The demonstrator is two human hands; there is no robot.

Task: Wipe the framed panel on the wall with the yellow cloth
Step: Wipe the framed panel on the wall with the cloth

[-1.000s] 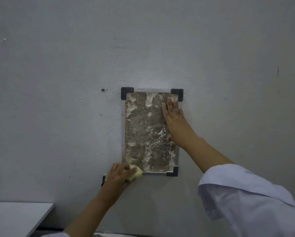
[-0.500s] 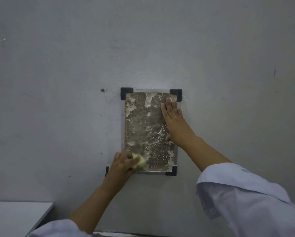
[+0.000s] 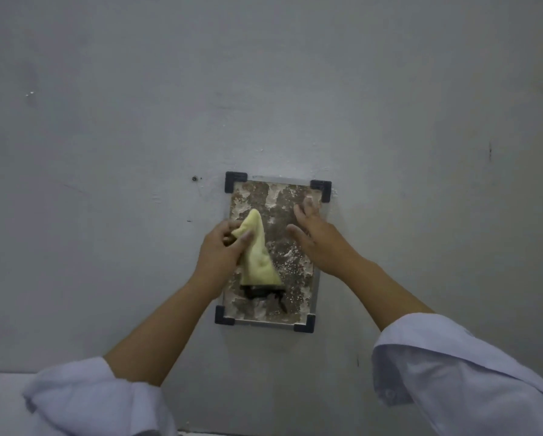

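The framed panel (image 3: 290, 196) hangs on the grey wall, a mottled brown and white surface with a thin metal frame and black corner pieces. My left hand (image 3: 221, 250) is in front of the panel's left side and grips the yellow cloth (image 3: 257, 256), which hangs down unfolded over the panel's middle. My right hand (image 3: 317, 237) is at the panel's upper right, fingers spread and lifted slightly, holding nothing. Both forearms are bare below rolled white sleeves.
A small screw hole (image 3: 194, 178) marks the wall left of the panel's top corner. A white tabletop (image 3: 2, 401) lies at the lower left, partly behind my left sleeve. The grey wall (image 3: 264, 89) fills the remaining view.
My left hand moved up from the panel's bottom left corner to its left middle, and the cloth opened out from a wad. My right hand's palm lifted off the panel.
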